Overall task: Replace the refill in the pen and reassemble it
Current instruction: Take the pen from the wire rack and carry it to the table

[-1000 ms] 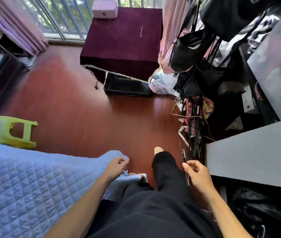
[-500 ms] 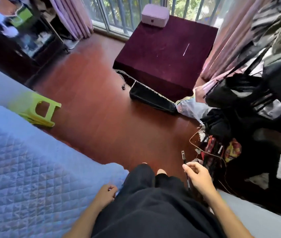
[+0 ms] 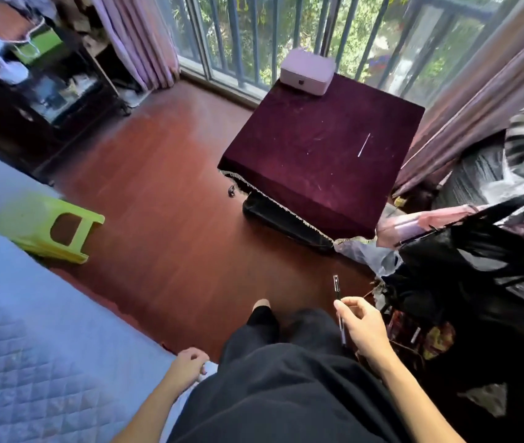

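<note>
A slim dark pen (image 3: 337,292) stands almost upright in my right hand (image 3: 363,324), pinched between thumb and fingers above my right knee. Its clip end points away from me. My left hand (image 3: 188,367) rests curled on the edge of the blue quilted bed (image 3: 30,362) beside my left thigh; whether it holds anything small I cannot tell. A thin white stick, perhaps a refill (image 3: 363,145), lies on the maroon cloth of the table (image 3: 302,148) ahead, out of arm's reach.
A pale pink box (image 3: 306,71) sits at the table's far corner. A green plastic stool (image 3: 52,228) lies on the red wooden floor at left. Black bags and clutter (image 3: 465,266) crowd the right. A dark case (image 3: 283,222) lies under the table.
The view has swung up and left toward the table and window. My left hand dropped from the quilt's corner to the bed edge beside my thigh. My right hand keeps the pen.
</note>
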A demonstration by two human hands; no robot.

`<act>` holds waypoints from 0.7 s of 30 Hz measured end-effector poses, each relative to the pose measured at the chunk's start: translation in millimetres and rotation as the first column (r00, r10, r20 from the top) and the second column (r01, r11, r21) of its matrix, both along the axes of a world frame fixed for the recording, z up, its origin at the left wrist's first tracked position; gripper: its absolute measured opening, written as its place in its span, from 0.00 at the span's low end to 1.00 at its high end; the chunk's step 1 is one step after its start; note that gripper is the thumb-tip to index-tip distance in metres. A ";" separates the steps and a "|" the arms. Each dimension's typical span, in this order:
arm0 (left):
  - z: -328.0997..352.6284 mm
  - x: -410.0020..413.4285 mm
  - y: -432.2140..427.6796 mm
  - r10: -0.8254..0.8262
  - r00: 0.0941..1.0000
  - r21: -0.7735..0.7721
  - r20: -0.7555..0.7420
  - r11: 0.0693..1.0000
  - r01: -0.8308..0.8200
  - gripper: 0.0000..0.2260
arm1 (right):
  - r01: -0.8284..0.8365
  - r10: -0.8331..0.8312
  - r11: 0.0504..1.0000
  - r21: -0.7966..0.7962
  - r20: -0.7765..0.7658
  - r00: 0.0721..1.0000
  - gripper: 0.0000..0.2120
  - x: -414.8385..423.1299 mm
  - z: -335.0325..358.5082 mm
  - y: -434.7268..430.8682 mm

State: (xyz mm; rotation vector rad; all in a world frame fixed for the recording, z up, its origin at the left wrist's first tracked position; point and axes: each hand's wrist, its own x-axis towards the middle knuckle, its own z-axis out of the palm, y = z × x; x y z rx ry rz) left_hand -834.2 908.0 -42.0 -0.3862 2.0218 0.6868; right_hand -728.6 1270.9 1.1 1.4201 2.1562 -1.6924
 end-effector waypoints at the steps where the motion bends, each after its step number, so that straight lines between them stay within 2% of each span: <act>1: 1.5 -16.7 10.2 -0.012 1.000 0.027 0.000 1.000 0.012 0.09 | 0.013 -0.013 1.000 0.007 -0.003 1.000 0.07 -9.1 0.2 3.7; 11: 11.4 -191.2 150.6 -0.058 0.992 0.205 -0.113 0.975 0.081 0.08 | 0.049 -0.049 0.999 0.000 0.022 0.999 0.07 -105.6 -18.0 63.5; 16: 8.7 -233.6 181.5 -0.055 0.994 0.133 -0.095 0.989 0.067 0.09 | 0.059 -0.058 0.998 -0.033 0.021 0.998 0.07 -161.2 -30.9 105.5; 21: 8.6 -260.1 179.6 -0.118 0.990 0.027 -0.072 0.992 0.120 0.09 | 0.043 -0.042 0.998 -0.045 0.025 0.999 0.07 -207.9 -38.0 138.8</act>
